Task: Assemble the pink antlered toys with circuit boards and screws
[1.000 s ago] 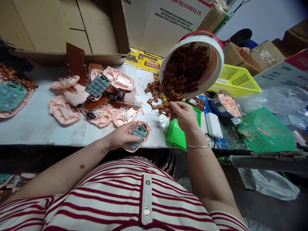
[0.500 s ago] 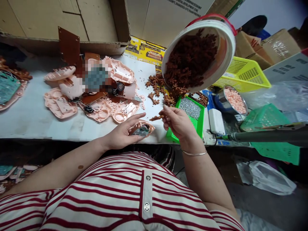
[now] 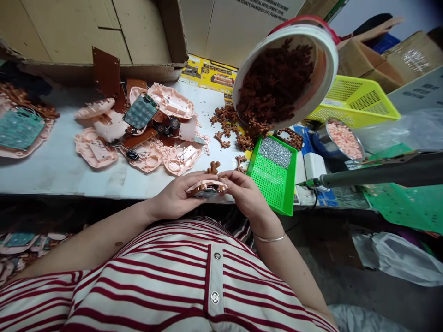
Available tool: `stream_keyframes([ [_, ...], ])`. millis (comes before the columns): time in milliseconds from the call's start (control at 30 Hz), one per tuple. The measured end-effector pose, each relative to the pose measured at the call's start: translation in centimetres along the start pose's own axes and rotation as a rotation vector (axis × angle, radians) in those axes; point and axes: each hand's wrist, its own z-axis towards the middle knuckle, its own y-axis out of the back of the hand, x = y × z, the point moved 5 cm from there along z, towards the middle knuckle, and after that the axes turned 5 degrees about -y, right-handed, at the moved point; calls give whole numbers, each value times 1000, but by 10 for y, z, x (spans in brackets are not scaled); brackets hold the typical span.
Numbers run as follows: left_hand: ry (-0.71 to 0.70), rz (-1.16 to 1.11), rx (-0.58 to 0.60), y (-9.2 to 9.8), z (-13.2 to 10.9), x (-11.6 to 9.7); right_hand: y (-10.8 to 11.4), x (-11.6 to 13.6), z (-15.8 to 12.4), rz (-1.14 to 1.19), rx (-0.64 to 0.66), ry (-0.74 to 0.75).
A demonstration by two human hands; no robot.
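Shell point(image 3: 207, 186), pink, one, fitted with wiring: held just off the near edge of the table point(image 3: 62, 180), in front of the striped shirt point(image 3: 152, 281). Seen nearly edge-on; long axis runs crosswise, from one hand to the other.

Antler piece point(image 3: 213, 167), brown, one: upright at the far side of the shell, between the two sets of fingertips, prongs pointing away from the wearer. Close to both hands, with the right fingertips just to its right. Its base is hidden, so whether it is seated in the shell or merely pinched there cannot be told.

Left hand point(image 3: 175, 194): clamped on the shell's left end, thumb on the near side, fingers reaching round the far side; forearm slanting in from lower left.

Right hand point(image 3: 246, 192): thumb and forefinger drawn together on the shell's right end, wrist bent inward, bracelet point(image 3: 270, 239) at the wrist.

Surroundings: bucket point(image 3: 327, 74), white, tipped toward the wearer, with brown pieces point(image 3: 273, 87) inside and more spilled before its mouth; green tray point(image 3: 272, 186), right of the right hand, small metal parts point(image 3: 275, 153) gathered at its far end; driver-like tool point(image 3: 367, 173), tip toward the tray; pink casings point(image 3: 97, 150), heaped beyond the left hand, with a circuit board point(image 3: 141, 111) on top.
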Motion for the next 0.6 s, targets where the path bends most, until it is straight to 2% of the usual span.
stream_keyframes([
  [67, 76, -66, -8, 0, 0, 0, 4, -3, -2, 106, -56, 20],
  [167, 318, -318, -31, -4, -1, 10, 10, -3, -2, 193, -170, 50],
  [233, 487, -483, -54, -7, -3, 18, 10, -4, -1, 221, -186, 35],
  [300, 593, -567, -96, -8, -3, 24, 9, -5, -1, 236, -196, 31],
  [400, 646, -609, -133, -7, -2, 27, 6, -8, 0, 228, -209, 46],
  [600, 663, -647, -118, -7, 1, 28, 2, -15, 4, 152, -238, 78],
])
